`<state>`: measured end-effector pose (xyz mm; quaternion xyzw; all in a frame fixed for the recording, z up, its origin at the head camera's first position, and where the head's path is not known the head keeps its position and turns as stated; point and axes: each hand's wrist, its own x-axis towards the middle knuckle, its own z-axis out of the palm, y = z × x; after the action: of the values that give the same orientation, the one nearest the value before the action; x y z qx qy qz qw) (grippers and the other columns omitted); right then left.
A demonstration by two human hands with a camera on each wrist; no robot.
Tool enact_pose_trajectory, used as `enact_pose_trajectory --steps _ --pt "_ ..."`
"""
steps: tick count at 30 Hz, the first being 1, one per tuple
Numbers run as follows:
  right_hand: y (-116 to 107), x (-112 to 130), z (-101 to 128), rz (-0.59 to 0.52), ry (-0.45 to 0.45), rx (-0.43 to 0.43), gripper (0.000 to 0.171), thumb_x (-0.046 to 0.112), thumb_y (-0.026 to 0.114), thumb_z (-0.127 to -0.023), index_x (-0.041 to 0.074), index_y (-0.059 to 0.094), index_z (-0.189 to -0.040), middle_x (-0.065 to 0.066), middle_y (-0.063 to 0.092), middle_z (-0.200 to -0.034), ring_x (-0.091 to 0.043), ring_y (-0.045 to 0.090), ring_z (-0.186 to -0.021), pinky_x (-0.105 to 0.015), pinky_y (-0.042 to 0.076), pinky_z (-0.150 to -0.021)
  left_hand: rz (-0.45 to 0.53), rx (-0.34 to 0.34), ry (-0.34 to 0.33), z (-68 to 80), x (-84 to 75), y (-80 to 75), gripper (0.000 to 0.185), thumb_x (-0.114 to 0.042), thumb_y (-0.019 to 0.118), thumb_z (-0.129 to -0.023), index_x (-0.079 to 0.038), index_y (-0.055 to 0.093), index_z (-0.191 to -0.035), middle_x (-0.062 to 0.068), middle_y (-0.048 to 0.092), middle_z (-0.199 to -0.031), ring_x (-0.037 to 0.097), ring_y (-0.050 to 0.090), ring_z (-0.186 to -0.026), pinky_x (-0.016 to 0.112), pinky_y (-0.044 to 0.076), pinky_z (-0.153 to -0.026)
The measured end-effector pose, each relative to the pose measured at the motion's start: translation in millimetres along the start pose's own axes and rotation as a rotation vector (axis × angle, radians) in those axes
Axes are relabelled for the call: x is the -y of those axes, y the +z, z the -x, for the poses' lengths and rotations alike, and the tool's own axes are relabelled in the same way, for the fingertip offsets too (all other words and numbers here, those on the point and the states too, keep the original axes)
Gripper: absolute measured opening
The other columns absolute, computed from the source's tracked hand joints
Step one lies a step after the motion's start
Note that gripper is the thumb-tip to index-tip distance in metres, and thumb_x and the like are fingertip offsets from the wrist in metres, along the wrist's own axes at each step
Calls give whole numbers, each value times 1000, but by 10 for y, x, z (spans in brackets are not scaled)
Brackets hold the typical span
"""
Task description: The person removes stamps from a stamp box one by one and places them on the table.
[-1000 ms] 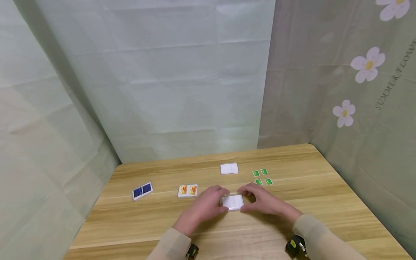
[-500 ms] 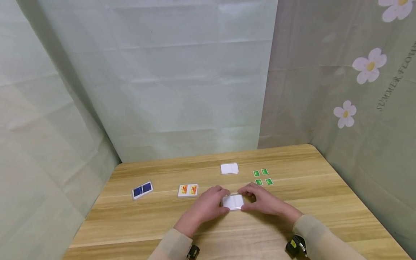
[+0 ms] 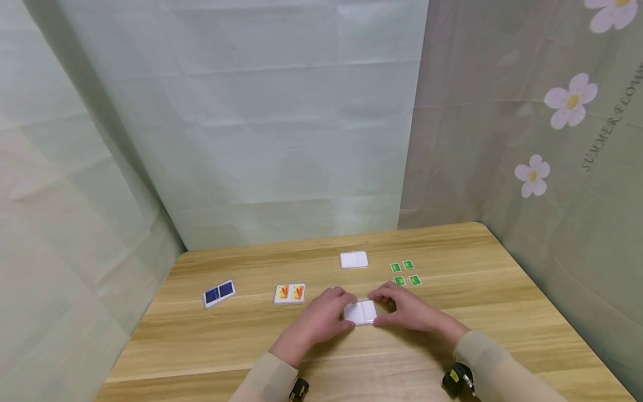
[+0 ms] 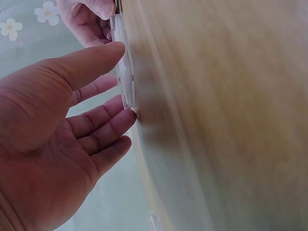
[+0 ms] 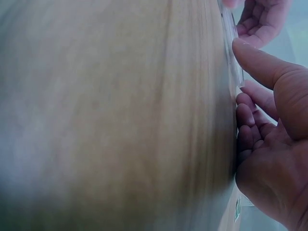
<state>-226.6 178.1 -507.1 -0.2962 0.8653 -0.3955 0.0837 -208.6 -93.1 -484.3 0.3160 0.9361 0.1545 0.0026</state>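
Pale green sheeting is hung behind the light wooden tabletop (image 3: 452, 335), on which little has been altered over the last second: the small clear plastic card case (image 3: 360, 311) is kept flat at the same spot. It is pinched at its left edge by the left hand (image 3: 316, 320) and at its right edge by the right hand (image 3: 409, 312), thumbs and fingertips closed on it, so the case lies squarely between both grips, suggesting a steadying hold.

Soft, even, bright light fills the head view; faint shadows lie under both hands. Wide-angle bending shows toward 3 and 9 o'clock. Both wrist views are blurred close up.
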Motion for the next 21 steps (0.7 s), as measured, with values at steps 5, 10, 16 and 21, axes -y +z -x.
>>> enact_pose_trajectory --steps 5,10,16,21 --pt "0 -18 -5 -2 -7 4 52 29 90 -95 9 71 -138 -3 64 -133 -23 58 -118 -38 52 -103 2 4 6 9 -7 -2 47 -23 93 -92 -10 74 -133 6 70 -129 19 64 -114 34 56 -100" --pt "-1 -17 -6 0 -5 5 50 29 91 -95 11 72 -137 -3 63 -132 -23 58 -118 -38 52 -102 -7 1 9 11 -9 1 47 -23 94 -91 -10 74 -133 6 70 -129 20 63 -114 33 56 -100" --pt "5 2 3 15 16 11 48 30 91 -95 14 73 -137 -4 58 -131 -23 55 -115 -37 51 -96 -8 13 0 12 -15 -4 46 -24 93 -92 -11 74 -133 6 70 -130 20 63 -115 33 55 -100" --pt "3 30 11 48 20 9 49 31 90 -95 15 73 -138 -4 58 -131 -23 54 -112 -36 50 -92 -9 17 -2 18 -23 -11 46 -24 92 -93 -11 74 -133 7 69 -132 21 62 -115 34 55 -100"
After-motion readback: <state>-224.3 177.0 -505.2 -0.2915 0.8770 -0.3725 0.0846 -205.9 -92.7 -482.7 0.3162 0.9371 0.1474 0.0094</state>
